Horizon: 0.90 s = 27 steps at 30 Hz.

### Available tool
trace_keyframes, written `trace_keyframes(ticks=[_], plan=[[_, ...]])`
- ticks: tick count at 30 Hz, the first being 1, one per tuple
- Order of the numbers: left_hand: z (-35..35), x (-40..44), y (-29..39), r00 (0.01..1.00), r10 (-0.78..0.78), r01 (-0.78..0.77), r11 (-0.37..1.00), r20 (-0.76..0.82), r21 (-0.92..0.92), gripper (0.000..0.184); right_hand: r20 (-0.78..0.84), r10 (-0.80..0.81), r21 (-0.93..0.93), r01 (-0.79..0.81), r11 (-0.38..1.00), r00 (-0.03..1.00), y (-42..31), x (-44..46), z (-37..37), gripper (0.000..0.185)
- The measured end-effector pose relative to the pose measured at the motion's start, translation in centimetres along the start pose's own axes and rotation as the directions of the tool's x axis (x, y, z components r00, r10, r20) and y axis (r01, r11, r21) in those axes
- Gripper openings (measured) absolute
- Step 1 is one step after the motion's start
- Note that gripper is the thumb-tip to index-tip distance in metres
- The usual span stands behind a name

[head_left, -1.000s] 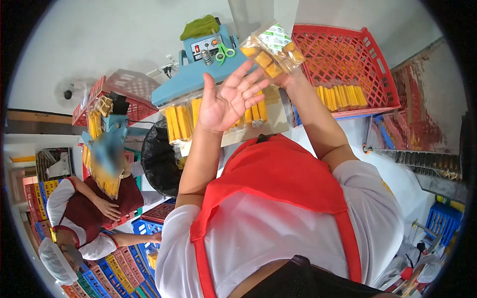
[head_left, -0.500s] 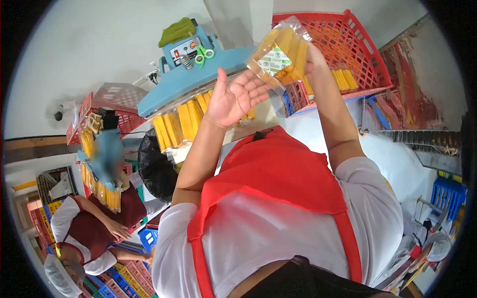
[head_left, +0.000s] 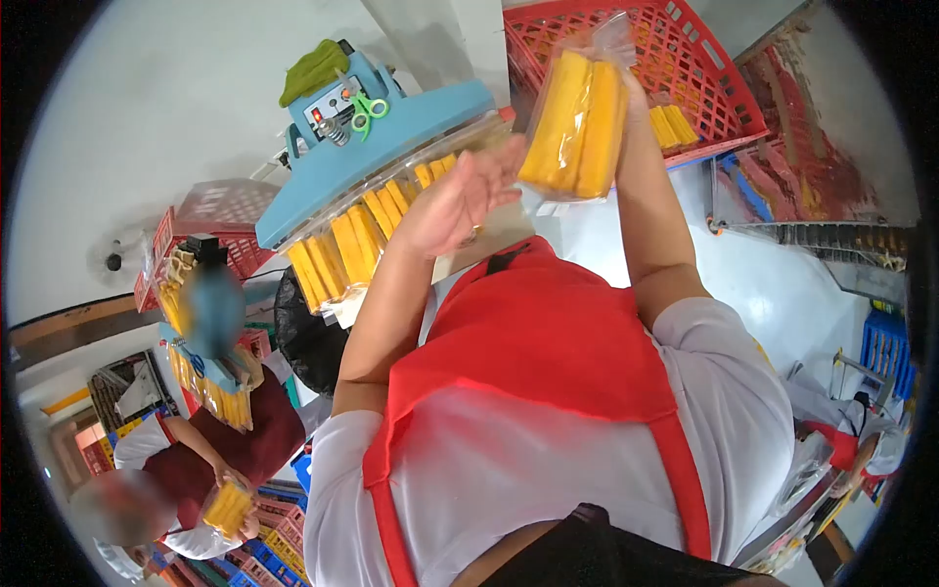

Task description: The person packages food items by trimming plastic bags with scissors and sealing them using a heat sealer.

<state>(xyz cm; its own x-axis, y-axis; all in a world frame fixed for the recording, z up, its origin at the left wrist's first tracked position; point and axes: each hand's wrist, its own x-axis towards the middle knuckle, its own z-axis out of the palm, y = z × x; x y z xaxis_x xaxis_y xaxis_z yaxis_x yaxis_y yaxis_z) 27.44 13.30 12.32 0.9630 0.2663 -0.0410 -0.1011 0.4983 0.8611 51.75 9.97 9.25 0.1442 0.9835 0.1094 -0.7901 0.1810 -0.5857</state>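
Observation:
My right hand [head_left: 634, 96] grips the edge of a clear plastic bag [head_left: 575, 122] packed with thick yellow sticks. The bag hangs nearly upright, and no label shows on the side facing me. Close to its left side is my left hand [head_left: 455, 205], fingers stretched out and slightly blurred, with nothing in it. Behind that hand, several bags of yellow sticks [head_left: 352, 240] stand in a row along a blue bag sealer [head_left: 391, 147]. Green-handled scissors [head_left: 367, 115] rest on the sealer, beside its control box.
A red plastic crate [head_left: 719, 73] at the upper right holds another yellow pack [head_left: 673, 125]. A green cloth [head_left: 313, 73] lies on the sealer. At the left, a co-worker in a dark red apron [head_left: 259, 421] holds a yellow pack [head_left: 227, 507] near a second sealer. A black bag [head_left: 308, 338] stands between us.
The bag in my right hand has turned from its labelled side to a plain side and hangs straighter. My left hand has shifted slightly. The co-worker now holds a yellow pack.

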Motion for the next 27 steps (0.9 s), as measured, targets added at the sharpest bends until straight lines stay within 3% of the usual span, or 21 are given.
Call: trace_keyframes(ticks=[1, 2, 4, 5, 7, 8, 10, 14, 17, 19, 21, 23, 24, 26, 27], plan=[[0.0, 0.4, 0.1, 0.996, 0.004, 0.005, 0.994, -0.086, 0.105, 0.073, 0.014, 0.003, -0.185, -0.001, 0.983, 1.0, -0.3, 0.4, -1.3, 0.032], [-0.4, 1.1, -0.2, 0.995, 0.002, 0.008, 0.995, -0.097, 0.101, 0.073, 0.015, 0.013, -0.179, -0.01, 0.984, 1.0, -0.3, 0.4, -2.3, 0.032], [-1.7, 3.0, -1.5, 0.957, 0.099, -0.039, 0.975, -0.273, 0.22, 0.062, 0.1, 0.167, -0.497, -0.096, 0.862, 0.981, 0.3, 0.3, -3.9, 0.027], [-2.4, 4.1, -2.6, 0.953, 0.102, -0.039, 0.975, -0.284, 0.219, 0.062, 0.106, 0.176, -0.493, -0.102, 0.864, 0.979, 1.0, 0.0, -4.0, 0.027], [-3.5, 5.8, -4.7, 0.902, 0.242, -0.017, 0.848, -0.358, 0.529, 0.049, -0.014, 0.24, -0.68, -0.185, 0.709, 0.971, 2.4, -1.1, -3.3, 0.027], [-3.4, 5.7, -5.1, 0.9, 0.238, -0.011, 0.85, -0.365, 0.527, 0.049, -0.02, 0.266, -0.745, -0.192, 0.639, 0.964, 2.6, -1.3, -2.9, 0.025], [-3.3, 5.8, -5.9, 0.843, 0.165, 0.116, 0.873, -0.512, 0.474, 0.025, -0.043, 0.336, -0.755, -0.251, 0.606, 0.941, 3.2, -1.5, -3.1, 0.024], [-2.8, 5.5, -7.3, 0.744, 0.146, 0.264, 0.832, -0.652, 0.487, 0.015, -0.04, 0.416, -0.763, -0.296, 0.574, 0.909, 3.8, -2.2, -3.6, 0.023], [-3.6, 5.5, -8.4, 0.788, 0.13, 0.174, 0.891, -0.602, 0.42, 0.016, -0.116, 0.414, -0.669, -0.379, 0.639, 0.903, 5.1, -2.6, -4.8, 0.025], [-3.5, 5.6, -8.7, 0.746, 0.049, 0.131, 0.967, -0.664, 0.219, 0.014, -0.192, 0.404, -0.634, -0.427, 0.645, 0.895, 5.8, -3.4, -6.4, 0.026], [-3.9, 5.5, -9.0, 0.736, 0.005, 0.135, 0.979, -0.677, 0.154, 0.012, -0.26, 0.393, -0.6, -0.466, 0.65, 0.882, 6.3, -3.9, -7.2, 0.027], [-4.2, 5.7, -9.3, 0.723, -0.04, 0.134, 0.987, -0.69, 0.084, 0.01, -0.306, 0.322, -0.408, -0.429, 0.806, 0.896, 7.2, -5.0, -7.7, 0.025], [-4.2, 5.9, -9.5, 0.711, -0.058, 0.127, 0.991, -0.701, 0.047, 0.009, -0.304, 0.328, -0.407, -0.433, 0.804, 0.894, 7.9, -5.4, -8.0, 0.025], [-3.7, 6.4, -10.0, 0.7, -0.076, 0.118, 0.993, -0.71, 0.01, 0.008, -0.355, 0.17, -0.285, -0.279, 0.917, 0.92, 9.0, -5.6, -8.1, 0.021], [-3.1, 6.6, -10.2, 0.639, -0.007, 0.064, 0.997, -0.769, 0.044, 0.007, -0.353, 0.171, -0.285, -0.28, 0.917, 0.92, 9.2, -5.7, -7.9, 0.021]])
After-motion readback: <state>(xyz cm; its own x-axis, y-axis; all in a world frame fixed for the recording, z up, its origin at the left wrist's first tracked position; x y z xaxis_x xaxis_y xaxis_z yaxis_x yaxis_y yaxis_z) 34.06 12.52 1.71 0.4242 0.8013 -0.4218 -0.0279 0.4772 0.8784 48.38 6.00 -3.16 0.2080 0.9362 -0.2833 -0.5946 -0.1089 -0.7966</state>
